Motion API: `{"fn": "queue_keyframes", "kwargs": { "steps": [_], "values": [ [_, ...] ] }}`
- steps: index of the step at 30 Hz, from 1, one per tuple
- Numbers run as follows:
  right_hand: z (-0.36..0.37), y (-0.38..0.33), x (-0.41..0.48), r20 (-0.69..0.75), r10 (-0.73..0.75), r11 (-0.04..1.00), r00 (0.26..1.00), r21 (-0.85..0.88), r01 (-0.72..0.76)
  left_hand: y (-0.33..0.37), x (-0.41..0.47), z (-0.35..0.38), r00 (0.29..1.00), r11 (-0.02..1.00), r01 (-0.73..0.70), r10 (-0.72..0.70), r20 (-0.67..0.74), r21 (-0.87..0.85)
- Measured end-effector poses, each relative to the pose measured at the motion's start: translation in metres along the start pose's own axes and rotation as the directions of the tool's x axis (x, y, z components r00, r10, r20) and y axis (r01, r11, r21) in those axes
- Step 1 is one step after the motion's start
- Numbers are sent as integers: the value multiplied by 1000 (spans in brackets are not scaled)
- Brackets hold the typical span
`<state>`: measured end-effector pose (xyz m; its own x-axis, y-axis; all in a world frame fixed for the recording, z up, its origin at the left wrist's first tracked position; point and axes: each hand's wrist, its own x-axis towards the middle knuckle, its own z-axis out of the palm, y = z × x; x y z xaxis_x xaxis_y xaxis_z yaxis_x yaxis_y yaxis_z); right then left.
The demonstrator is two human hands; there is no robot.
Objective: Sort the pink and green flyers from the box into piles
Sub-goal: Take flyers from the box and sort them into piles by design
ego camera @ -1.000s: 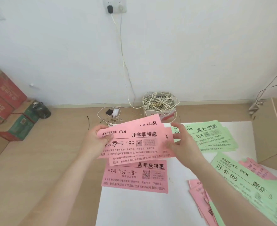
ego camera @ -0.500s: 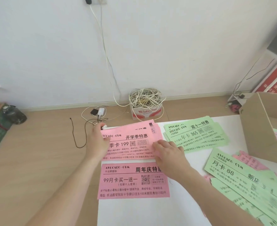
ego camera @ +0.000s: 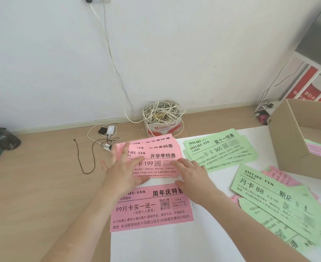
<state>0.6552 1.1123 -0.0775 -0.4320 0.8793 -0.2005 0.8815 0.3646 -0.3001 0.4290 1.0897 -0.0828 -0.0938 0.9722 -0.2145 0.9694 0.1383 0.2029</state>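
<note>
Left hand: fingers spread flat, pressing the left end of the far pink pile.
Right hand: flat as well, on that pile's right end, gripping nothing.
Mixed heap: off to the right of the right hand, long sides slanting far-left to near-right. It looks like the right hand's reach.
Box: farther right, beyond the heap.
Green pile: just past the right fingertips.

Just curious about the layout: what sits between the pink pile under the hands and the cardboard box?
A fanned pile of green flyers lies there on the white sheet, as the head view shows.
</note>
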Motion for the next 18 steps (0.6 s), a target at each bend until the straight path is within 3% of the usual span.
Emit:
{"fn": "queue_keyframes", "kwargs": {
  "steps": [4,9,11,14,16,18],
  "values": [
    [1,0,-1,-6,3,1000,1000,-28,-3,-3,6,6,999,994,47,-46,6,-98],
    [-9,5,-11,-37,-5,999,999,43,7,0,7,5,997,996,72,-72,-6,-53],
    [-22,13,-27,-73,23,998,997,67,-18,2,0,4,991,1000,-15,12,-134,-25],
    [-38,41,-68,-50,103,995,993,11,-103,10,-25,10,924,963,-268,256,-283,-3],
    [-44,67,-100,21,217,975,976,-53,-215,19,-48,23,902,938,-344,344,-262,48],
    [-47,91,-122,73,340,938,938,-93,-333,25,-64,35,923,940,-337,340,-181,48]
  ]
}}
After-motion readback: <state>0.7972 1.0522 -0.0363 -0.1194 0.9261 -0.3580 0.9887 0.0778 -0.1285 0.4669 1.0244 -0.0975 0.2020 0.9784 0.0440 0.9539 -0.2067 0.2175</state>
